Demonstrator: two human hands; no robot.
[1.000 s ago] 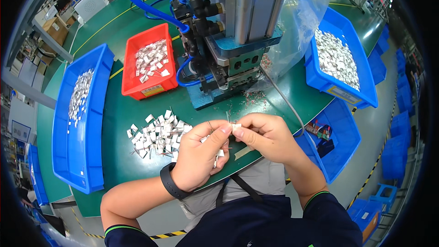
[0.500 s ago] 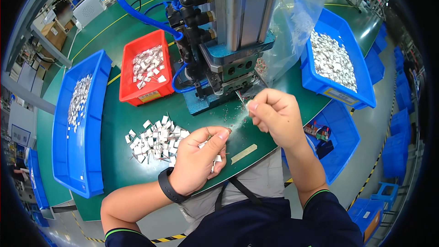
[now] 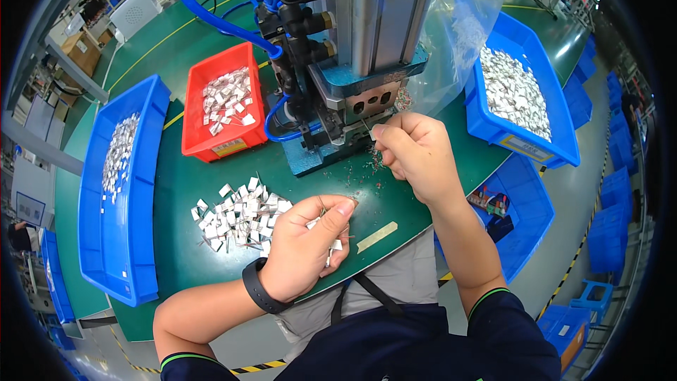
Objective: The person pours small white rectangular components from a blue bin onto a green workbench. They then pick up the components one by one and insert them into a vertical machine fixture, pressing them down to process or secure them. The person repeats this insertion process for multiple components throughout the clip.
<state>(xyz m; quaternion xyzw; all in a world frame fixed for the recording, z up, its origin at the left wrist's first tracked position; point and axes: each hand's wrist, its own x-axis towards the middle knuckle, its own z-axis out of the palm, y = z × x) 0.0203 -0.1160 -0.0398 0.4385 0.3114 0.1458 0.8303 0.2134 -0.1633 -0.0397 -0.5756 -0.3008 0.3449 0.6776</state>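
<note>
My right hand pinches a small white square part with thin wire leads between thumb and forefinger. Its leads point at the lower front of a bench press with a steel column and teal plates. Lower and to the left, my left hand is curled closed around several like white parts, most of them hidden by its fingers. Beside that hand, a loose pile of white wired parts lies on the green tabletop. Tiny coloured clippings are scattered beneath the press.
A long blue bin and a red bin with white parts stand at left. Another filled blue bin is at right, above a lower blue bin. Clear plastic sheeting hangs beside the press. Tape sticks near the front edge.
My right hand has moved slightly up and left, closer to the press front, and the white part now shows at its fingertips. My left hand has stayed in place.
</note>
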